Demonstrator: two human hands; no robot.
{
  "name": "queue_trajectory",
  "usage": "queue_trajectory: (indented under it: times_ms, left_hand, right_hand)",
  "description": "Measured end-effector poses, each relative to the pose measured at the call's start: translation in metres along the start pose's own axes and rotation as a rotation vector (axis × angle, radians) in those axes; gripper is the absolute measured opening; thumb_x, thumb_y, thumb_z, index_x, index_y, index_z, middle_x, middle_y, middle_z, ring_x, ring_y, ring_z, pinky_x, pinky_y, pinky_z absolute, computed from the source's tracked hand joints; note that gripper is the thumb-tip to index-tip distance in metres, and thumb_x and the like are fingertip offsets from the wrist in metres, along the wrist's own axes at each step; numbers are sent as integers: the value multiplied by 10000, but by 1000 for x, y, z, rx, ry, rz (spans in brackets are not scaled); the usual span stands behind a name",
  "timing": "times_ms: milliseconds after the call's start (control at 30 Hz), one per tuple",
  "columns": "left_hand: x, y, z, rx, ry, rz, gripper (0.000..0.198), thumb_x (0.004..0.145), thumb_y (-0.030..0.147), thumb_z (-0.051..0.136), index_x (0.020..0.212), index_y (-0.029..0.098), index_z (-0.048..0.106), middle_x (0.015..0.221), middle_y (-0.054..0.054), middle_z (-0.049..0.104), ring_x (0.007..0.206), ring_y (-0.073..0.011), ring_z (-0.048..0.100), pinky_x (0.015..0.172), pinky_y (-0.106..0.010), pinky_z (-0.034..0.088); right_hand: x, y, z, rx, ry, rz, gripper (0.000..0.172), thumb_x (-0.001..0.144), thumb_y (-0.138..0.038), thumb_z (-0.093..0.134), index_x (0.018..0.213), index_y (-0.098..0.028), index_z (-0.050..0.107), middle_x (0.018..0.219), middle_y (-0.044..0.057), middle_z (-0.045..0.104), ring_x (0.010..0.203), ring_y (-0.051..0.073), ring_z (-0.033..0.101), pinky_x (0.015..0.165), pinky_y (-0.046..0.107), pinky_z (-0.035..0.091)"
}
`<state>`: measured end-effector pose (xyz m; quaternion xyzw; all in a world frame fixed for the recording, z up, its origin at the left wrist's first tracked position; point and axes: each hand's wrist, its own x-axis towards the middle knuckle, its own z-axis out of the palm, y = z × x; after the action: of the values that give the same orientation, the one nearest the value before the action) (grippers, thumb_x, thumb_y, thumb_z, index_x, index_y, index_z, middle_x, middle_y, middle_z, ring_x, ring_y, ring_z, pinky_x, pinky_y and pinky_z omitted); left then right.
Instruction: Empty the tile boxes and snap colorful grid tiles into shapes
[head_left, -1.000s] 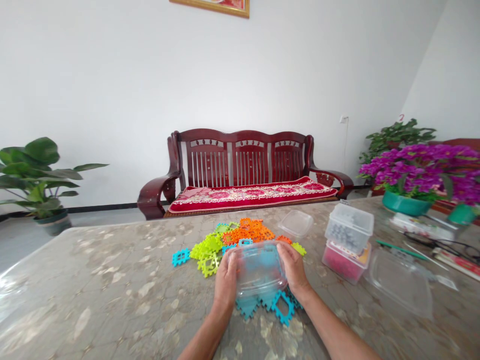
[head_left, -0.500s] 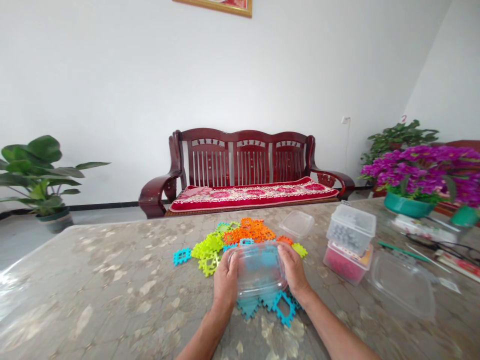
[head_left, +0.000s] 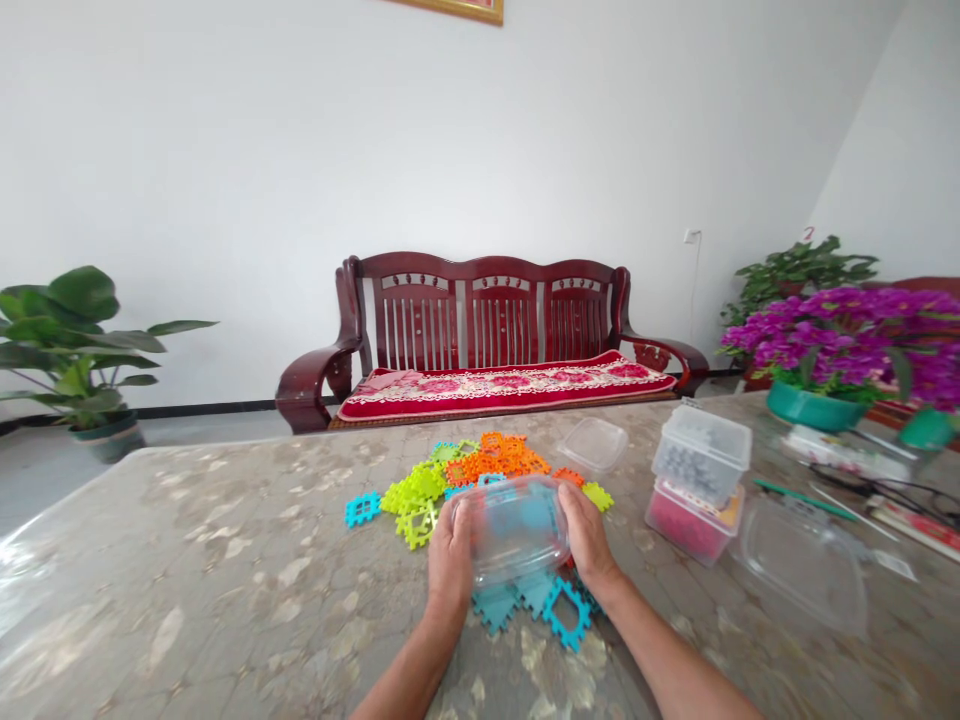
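Between both hands is a clear plastic container point(head_left: 517, 530), held slightly tilted above the table. My left hand point(head_left: 452, 550) grips its left side and my right hand point(head_left: 585, 530) its right side, thumbs on top. Through the clear plastic, blue and orange shapes show blurred. Beneath and around it lie interlocking plastic pieces: blue pieces point(head_left: 568, 612) in front, green pieces point(head_left: 415, 490) to the left, and orange pieces point(head_left: 502, 455) behind. One blue piece point(head_left: 364, 509) lies apart at the left. The fingers under the container are hidden.
Right of the hands, a clear box with grey pieces point(head_left: 701, 458) stands on a box with pink contents point(head_left: 690, 520). Clear lids point(head_left: 594, 444) lie on the table point(head_left: 247, 560). Farther right are a green pen point(head_left: 802, 498), glasses point(head_left: 885, 485) and purple flowers point(head_left: 840, 335). A wooden bench point(head_left: 495, 310) stands behind.
The container has tilted a little, its right side rising. Both hands keep their hold on it. The pieces on the table have not moved.
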<state>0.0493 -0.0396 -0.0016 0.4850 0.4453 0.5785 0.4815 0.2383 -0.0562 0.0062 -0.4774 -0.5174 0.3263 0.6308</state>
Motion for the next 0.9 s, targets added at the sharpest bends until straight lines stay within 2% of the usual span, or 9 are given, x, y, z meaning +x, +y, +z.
queue_trajectory:
  times_ms: [200,433,733,900]
  left_hand:
    - [-1,-2,2,-100,-12,-100,563,834,652,520,1105,185,678,1096,-101,724,994,-268,679,818,-373,556]
    - [-1,0,2,-110,-16,-95,521,813,635,558,1054,194,695,1104,-100,727,968,-267,684,773,-359,561]
    - [-1,1,1,-129,-96,-105,559,872,653,468,1111,193,679,1144,-112,712,996,-269,672,825,-394,545]
    - [0,4,0,-84,-34,-57,565,852,671,479,1038,191,714,1084,-107,732,1054,-295,659,884,-417,535]
  right_hand:
    - [3,0,0,-137,120,-34,523,823,-678,547,920,-213,766,976,94,767,960,291,674,884,391,531]
    - [4,-2,-2,-171,163,-85,398,825,-539,580,919,-206,777,936,82,778,885,269,698,814,363,545]
    - [7,-5,-3,-49,111,-13,454,786,-620,623,895,-205,774,875,72,767,814,259,683,732,343,562]
    - [4,-2,2,-69,82,-25,431,818,-592,610,920,-203,766,844,62,755,753,231,658,682,317,542]
